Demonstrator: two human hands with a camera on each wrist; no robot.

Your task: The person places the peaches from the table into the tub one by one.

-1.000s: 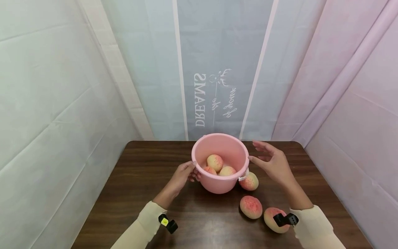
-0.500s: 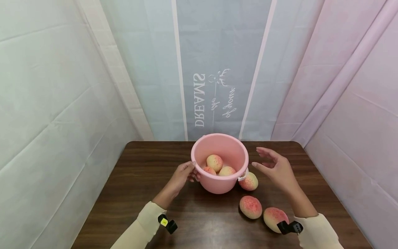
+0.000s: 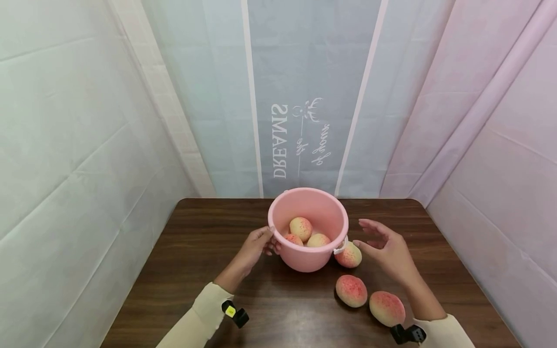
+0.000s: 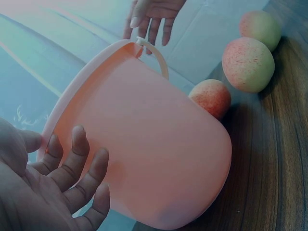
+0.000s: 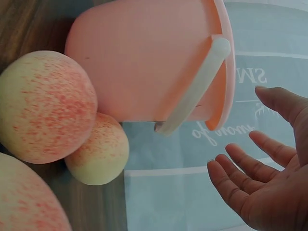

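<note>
A pink bucket (image 3: 300, 260) stands upright on the wooden table with 3 peaches inside, one of them a pale peach (image 3: 300, 228). My left hand (image 3: 252, 247) pinches its left rim, thumb on top and fingers against the outer wall, as the left wrist view shows too. To the bucket's right, my right hand (image 3: 389, 252) hovers with fingers loosely bent and holds nothing. Just below its thumb lies a peach (image 3: 353, 256), partly behind the white bucket handle (image 5: 197, 86). Nearer the front are a redder peach (image 3: 351, 291) and another large peach (image 3: 387, 308).
The dark wooden table (image 3: 196, 241) runs back to a grey-blue curtain (image 3: 304, 58) with mirrored lettering. Pale cloth walls rise at both sides, the left wall (image 3: 78, 169) and the right wall (image 3: 500, 183).
My right hand has drawn away from the bucket's right rim, then come lower and nearer to me beside the closest peach. The left hand, bucket and peaches stay where they were.
</note>
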